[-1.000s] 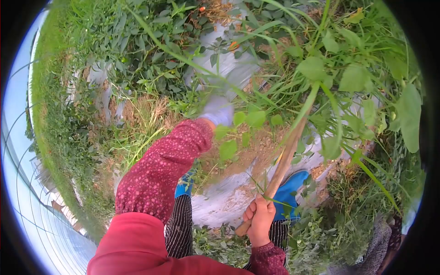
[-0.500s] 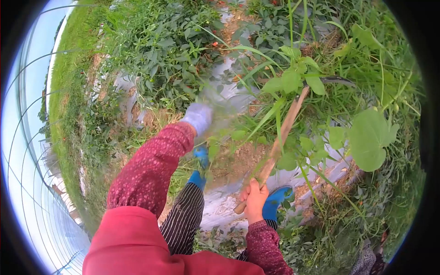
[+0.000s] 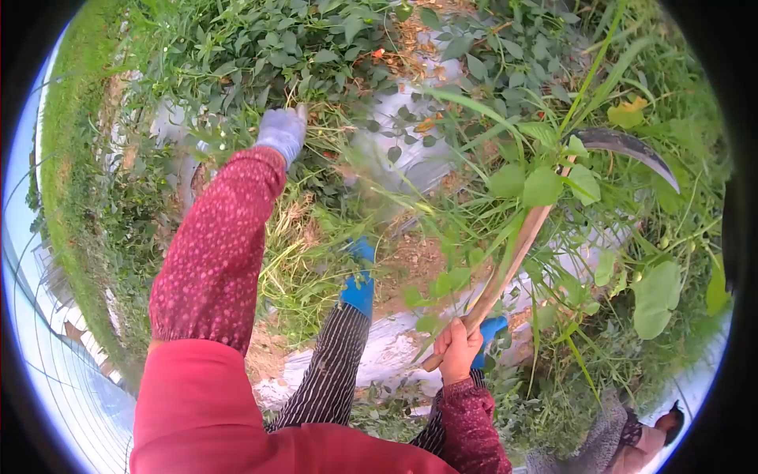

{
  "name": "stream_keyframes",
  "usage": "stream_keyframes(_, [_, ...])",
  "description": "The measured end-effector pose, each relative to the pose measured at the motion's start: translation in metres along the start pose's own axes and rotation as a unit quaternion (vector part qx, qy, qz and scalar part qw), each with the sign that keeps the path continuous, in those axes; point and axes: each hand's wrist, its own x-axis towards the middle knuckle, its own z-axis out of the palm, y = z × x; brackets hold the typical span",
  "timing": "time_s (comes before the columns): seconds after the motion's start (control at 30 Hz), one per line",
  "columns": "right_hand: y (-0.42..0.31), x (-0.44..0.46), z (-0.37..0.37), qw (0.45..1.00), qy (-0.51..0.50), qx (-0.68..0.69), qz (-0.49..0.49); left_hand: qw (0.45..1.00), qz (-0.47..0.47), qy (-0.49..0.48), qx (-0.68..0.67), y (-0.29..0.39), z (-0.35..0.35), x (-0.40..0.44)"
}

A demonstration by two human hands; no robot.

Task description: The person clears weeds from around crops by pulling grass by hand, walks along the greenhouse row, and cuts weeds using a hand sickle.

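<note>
A sickle is gripped in my bare right hand (image 3: 458, 350), its fingers wrapped round the lower end of the wooden handle (image 3: 517, 257). The dark curved blade (image 3: 636, 146) rises above grass and broad leaves at the upper right. My left hand (image 3: 283, 133), in a pale glove, is closed beside the leafy pepper plants (image 3: 276, 47). Thin grass stems (image 3: 328, 130) stick out from the right side of that fist; the fingers themselves are partly hidden.
A heap of pulled weeds (image 3: 296, 261) lies left of my blue boot (image 3: 359, 276). Silvery mulch film (image 3: 410, 110) covers strips of soil. Dense weeds (image 3: 671, 213) stand at the right. Another person (image 3: 584, 434) is at the lower right; greenhouse hoops (image 3: 59, 387) curve along the left.
My left hand has moved up and left, from over the mulch film to the pepper plants. My right hand and the sickle have shifted slightly right in view. More of the other person shows.
</note>
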Motion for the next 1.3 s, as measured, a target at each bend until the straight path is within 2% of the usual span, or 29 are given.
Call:
stream_keyframes(0.03, [-0.004,-0.007,0.005,1.000,0.005,-0.007,0.001,0.998,0.028,0.026,0.054,0.004,0.010,-0.008])
stream_keyframes(0.13, [-0.025,-0.026,0.034,0.999,0.028,-0.010,-0.027,0.993,0.014,0.113,0.041,0.026,0.043,-0.009])
stream_keyframes(0.23, [-0.054,-0.047,0.070,0.997,0.015,0.035,-0.061,0.992,0.048,0.101,-0.055,0.031,0.041,-0.015])
stream_keyframes(0.37, [-0.089,-0.061,0.119,0.995,0.024,0.071,-0.063,0.987,0.066,0.122,-0.081,0.022,0.049,-0.008])
stream_keyframes(0.4, [-0.089,-0.056,0.123,0.994,-0.014,0.073,-0.082,0.987,0.073,0.125,-0.074,0.019,0.050,-0.008])
stream_keyframes(0.6, [-0.068,-0.021,0.159,0.999,-0.027,0.039,-0.027,0.978,0.110,0.154,-0.087,0.011,0.062,-0.013])
stream_keyframes(0.7, [-0.043,0.015,0.171,0.998,-0.041,0.051,0.002,0.982,0.126,0.139,-0.001,0.008,0.055,-0.018])
stream_keyframes(0.73, [-0.036,0.030,0.176,0.996,-0.050,0.071,0.009,0.975,0.126,0.183,0.009,0.009,0.064,-0.015])
stream_keyframes(0.77, [-0.028,0.039,0.177,0.994,-0.047,0.096,0.025,0.941,0.072,0.269,0.193,0.011,0.087,-0.007])
stream_keyframes(0.8, [-0.020,0.045,0.177,0.994,-0.038,0.099,0.041,0.861,0.026,0.348,0.370,0.013,0.117,0.003])
stream_keyframes(0.87, [-0.011,0.061,0.181,0.992,-0.037,0.096,0.067,0.855,0.034,0.422,0.299,0.010,0.141,0.014])
stream_keyframes(0.9, [-0.009,0.066,0.183,0.991,-0.030,0.104,0.076,0.911,0.086,0.401,0.048,0.012,0.148,0.018])
stream_keyframes(0.93, [-0.007,0.067,0.183,0.990,-0.023,0.109,0.087,0.904,0.129,0.350,-0.208,0.015,0.157,0.019])
stream_keyframes(0.97, [-0.006,0.066,0.183,0.989,-0.015,0.113,0.098,0.899,0.145,0.280,-0.305,0.016,0.149,0.013])
stream_keyframes(1.03, [-0.016,0.068,0.187,0.987,-0.018,0.109,0.116,0.848,0.135,0.141,-0.493,0.017,0.132,0.000])
stream_keyframes(1.07, [-0.016,0.070,0.188,0.986,-0.018,0.109,0.122,0.859,0.131,0.150,-0.471,0.016,0.112,-0.007])
stream_keyframes(1.13, [-0.022,0.074,0.190,0.979,-0.029,0.143,0.139,0.923,0.149,0.254,-0.247,0.018,0.055,-0.027])
stream_keyframes(1.3, [-0.026,0.075,0.191,0.980,-0.049,0.134,0.139,0.908,0.183,0.310,-0.212,0.029,0.021,-0.014])
